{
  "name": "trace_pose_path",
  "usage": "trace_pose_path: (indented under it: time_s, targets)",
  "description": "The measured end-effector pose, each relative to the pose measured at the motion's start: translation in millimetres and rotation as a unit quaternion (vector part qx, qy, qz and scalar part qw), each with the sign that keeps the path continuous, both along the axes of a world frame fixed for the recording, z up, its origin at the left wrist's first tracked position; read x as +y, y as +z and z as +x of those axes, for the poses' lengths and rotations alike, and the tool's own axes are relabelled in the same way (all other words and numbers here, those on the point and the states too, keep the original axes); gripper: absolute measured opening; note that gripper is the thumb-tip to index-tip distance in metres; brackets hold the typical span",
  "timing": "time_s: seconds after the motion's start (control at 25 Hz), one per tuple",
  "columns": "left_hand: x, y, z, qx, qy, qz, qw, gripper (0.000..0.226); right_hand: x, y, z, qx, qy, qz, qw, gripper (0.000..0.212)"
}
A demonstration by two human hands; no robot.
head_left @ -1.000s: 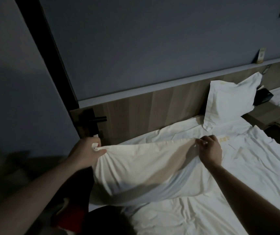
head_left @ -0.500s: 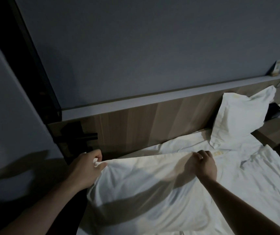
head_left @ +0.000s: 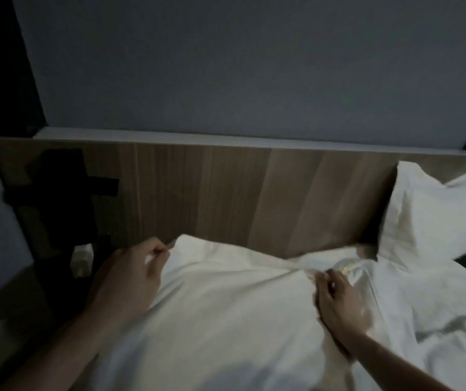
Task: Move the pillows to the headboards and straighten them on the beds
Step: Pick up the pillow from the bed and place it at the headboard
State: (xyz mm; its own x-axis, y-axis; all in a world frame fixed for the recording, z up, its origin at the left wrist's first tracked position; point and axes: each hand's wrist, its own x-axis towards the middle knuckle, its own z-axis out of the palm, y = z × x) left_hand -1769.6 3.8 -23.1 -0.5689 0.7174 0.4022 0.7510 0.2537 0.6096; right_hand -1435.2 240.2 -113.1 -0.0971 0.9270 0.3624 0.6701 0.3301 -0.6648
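Head view: both hands pinch soft white pillow against wooden headboard.

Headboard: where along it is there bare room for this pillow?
The headboard stands bare from the left hand to the propped pillow at the right. The held pillow, gripped by both hands, right hand, lies just below that stretch. The right end is crowded.
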Motion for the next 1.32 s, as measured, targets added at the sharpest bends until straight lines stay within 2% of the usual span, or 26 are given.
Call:
trace_pose_path:
  time_s: [0.12, 0.2, 0.32, 0.52, 0.64, 0.8, 0.96, 1.2, 1.32]
  targets:
    - [12.7, -49.4, 18.8, -0.023, 0.031, 0.026, 0.999, 0.01, 17.7, -44.4, -9.6, 0.021, 0.016, -0.007, 1.0, 0.033]
    - [14.7, -58.5, 28.4, -0.03, 0.057, 0.028, 0.998, 0.013, 25.2, -50.3, -6.9, 0.038, 0.023, -0.016, 0.999, 0.034]
    - [9.7, -27.5, 39.3, -0.021, 0.094, 0.007, 0.995, 0.014, 38.7, -24.6, 4.0, 0.079, 0.058, -0.026, 0.995, 0.031]
    - [18.1, 41.2, 31.2, 0.101, 0.111, -0.008, 0.989, 0.014, 72.4, 39.0, 6.7, 0.113, 0.11, 0.077, 0.984, 0.024]
    - [28.7, 84.1, 31.5, 0.149, 0.114, 0.022, 0.982, 0.013, 84.0, 85.0, 14.7, 0.126, 0.124, 0.126, 0.976, 0.021]
    - [49.4, 132.1, 26.7, 0.189, 0.147, 0.056, 0.969, 0.012, 105.2, 135.2, 24.5, 0.145, 0.103, 0.141, 0.974, 0.017]
    - [68.9, 142.2, 20.6, 0.188, 0.164, 0.049, 0.967, 0.011, 137.3, 160.0, 17.1, 0.106, 0.1, 0.16, 0.976, 0.018]
    - [85.3, 141.1, 9.9, 0.235, 0.193, -0.058, 0.951, 0.015, 184.4, 165.6, -16.7, 0.032, 0.112, 0.093, 0.989, 0.019]
    - [92.1, 155.5, 2.7, 0.263, 0.204, -0.044, 0.942, 0.018, 195.9, 178.7, -29.3, 0.045, 0.12, 0.112, 0.985, 0.019]
